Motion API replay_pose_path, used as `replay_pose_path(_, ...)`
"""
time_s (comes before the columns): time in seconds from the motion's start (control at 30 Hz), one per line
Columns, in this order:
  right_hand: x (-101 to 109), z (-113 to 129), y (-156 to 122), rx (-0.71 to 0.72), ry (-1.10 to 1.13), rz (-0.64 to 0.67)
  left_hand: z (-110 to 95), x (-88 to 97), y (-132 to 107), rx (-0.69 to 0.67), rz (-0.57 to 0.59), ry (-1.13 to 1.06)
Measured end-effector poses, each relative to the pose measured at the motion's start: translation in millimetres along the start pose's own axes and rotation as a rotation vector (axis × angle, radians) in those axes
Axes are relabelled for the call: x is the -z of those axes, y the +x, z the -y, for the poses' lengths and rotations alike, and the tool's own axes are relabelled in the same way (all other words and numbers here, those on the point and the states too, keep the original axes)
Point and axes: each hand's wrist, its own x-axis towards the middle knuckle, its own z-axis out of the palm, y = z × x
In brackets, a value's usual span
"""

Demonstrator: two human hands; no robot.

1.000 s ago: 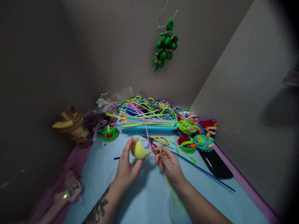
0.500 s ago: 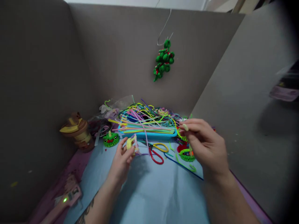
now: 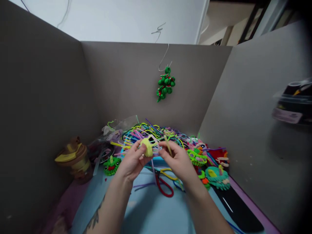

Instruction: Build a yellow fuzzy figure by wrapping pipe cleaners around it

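In the head view my left hand [image 3: 131, 162] pinches a small pipe-cleaner craft piece [image 3: 147, 147], fuzzy yellow with a lilac open frame on its right side. My right hand [image 3: 179, 161] is closed around a short pale yellow pipe cleaner [image 3: 168, 145] that sticks up between its fingers. Its fingertips are at the lilac side of the piece; whether they press on it I cannot tell. Below the hands lie scissors [image 3: 163, 188] with one red and one yellow handle. Behind them a blue tray [image 3: 159, 161] is heaped with colourful pipe cleaners [image 3: 136, 134].
A green frog-like craft [image 3: 112, 166] and a brown cup [image 3: 75, 159] stand left. More crafts, including a teal one [image 3: 218, 177], and a black phone-like slab [image 3: 237, 208] lie right. A green and red ornament [image 3: 165, 84] hangs from a wire before the grey back panel [image 3: 122, 84].
My right hand has come in from the right to meet the left hand at the craft piece. The view has tilted upward and shows more of the right-hand side of the table.
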Motion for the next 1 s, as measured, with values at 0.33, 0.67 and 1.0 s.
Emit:
replay_pose_path(0.33, -7, -43, 20, -0.646, 0.96, -0.024, -11, 13.2, 3, 0.013, 0.046, 0.355)
replay_pose_path(0.67, -9, -61, 23, -0.834, 1.412, 0.227, -11, 23.4, 8, -0.242, -0.205, 0.596)
replay_pose_path(1.0, -14, -73, 22, -0.91, 1.45, 0.258, -7, 30.1, 13, 0.065, -0.018, 0.067)
